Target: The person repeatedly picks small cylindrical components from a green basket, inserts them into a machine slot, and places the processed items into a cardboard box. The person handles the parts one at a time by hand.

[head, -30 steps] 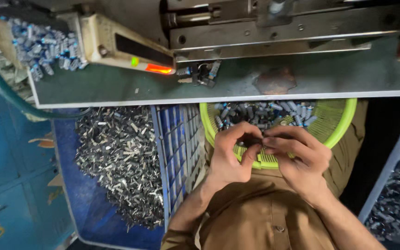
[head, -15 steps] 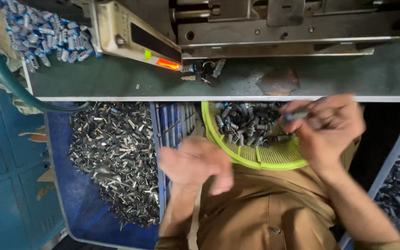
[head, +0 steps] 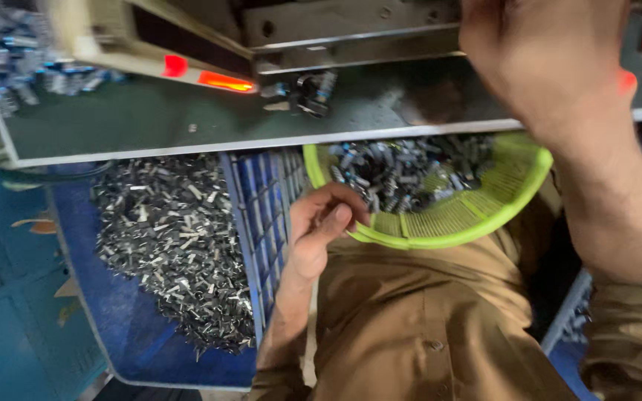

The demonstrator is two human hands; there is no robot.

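Seen from the head camera, the left hand point(head: 321, 226) rests at the near rim of the green basket point(head: 518, 189), its fingers curled loosely inward with the thumb tucked against them; whether it pinches a small part cannot be told. The basket sits on the person's lap, against the brown shirt point(head: 425, 319), partly under the edge of the bench point(head: 187, 122), and it holds a heap of small dark metal parts point(head: 403, 167) piled toward its far side, with bare green mesh on the near side. The right hand point(head: 551, 59) is raised high, close to the camera and blurred, over the bench edge and the machine point(head: 336, 30); its back faces the camera and its fingers are hidden, so I cannot tell whether it holds anything. Left of the basket stands a blue crate point(head: 261, 215) whose ribbed wall is just beside the left hand, and in it lies a wide spread of shiny metal clips point(head: 176, 245). On the bench, a few loose parts point(head: 306, 89) lie near an orange lamp point(head: 224, 80) on the machine.
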